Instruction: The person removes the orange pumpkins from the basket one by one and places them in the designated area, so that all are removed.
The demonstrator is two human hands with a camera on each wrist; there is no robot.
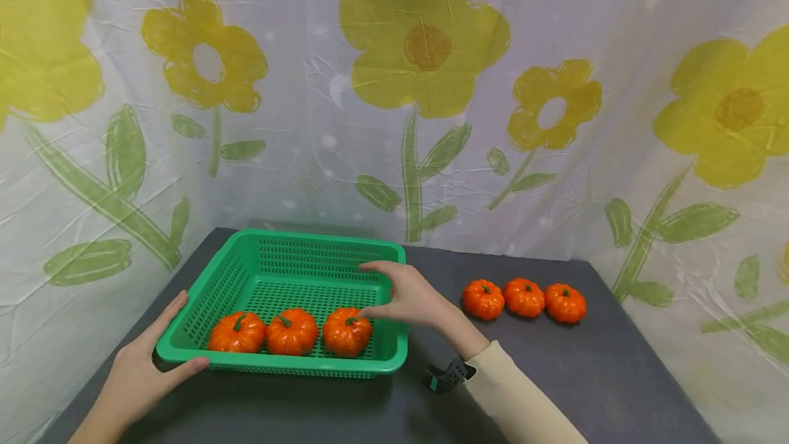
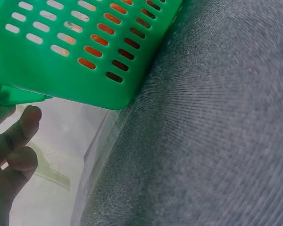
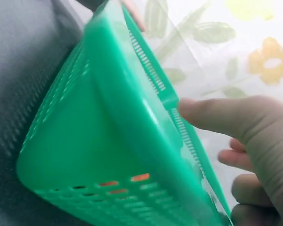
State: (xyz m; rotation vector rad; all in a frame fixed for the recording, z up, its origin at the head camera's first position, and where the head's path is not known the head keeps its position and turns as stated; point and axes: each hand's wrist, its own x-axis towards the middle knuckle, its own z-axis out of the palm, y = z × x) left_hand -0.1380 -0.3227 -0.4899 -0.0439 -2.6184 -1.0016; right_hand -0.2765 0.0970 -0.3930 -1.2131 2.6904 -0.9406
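Note:
A green plastic basket (image 1: 283,360) with slotted walls stands on the dark table. Inside, along its front wall, sit three orange pumpkins: a left one (image 1: 237,333), a middle one (image 1: 292,331) and a right one (image 1: 347,332). My left hand (image 1: 138,368) holds the basket's near left corner, thumb at the front rim and fingers along the left side. Over the basket's right side reaches my right hand (image 1: 409,295), thumb and fingers spread apart. Its thumb tip overlaps the right pumpkin in the head view. The right wrist view shows this hand's thumb (image 3: 212,113) above the rim, with nothing grasped.
To the right of the basket, a row of three more pumpkins (image 1: 524,298) lies on the dark table (image 1: 555,368). A white curtain (image 1: 296,156) printed with yellow flowers surrounds the back and sides. A dark strap (image 1: 450,374) circles the right wrist.

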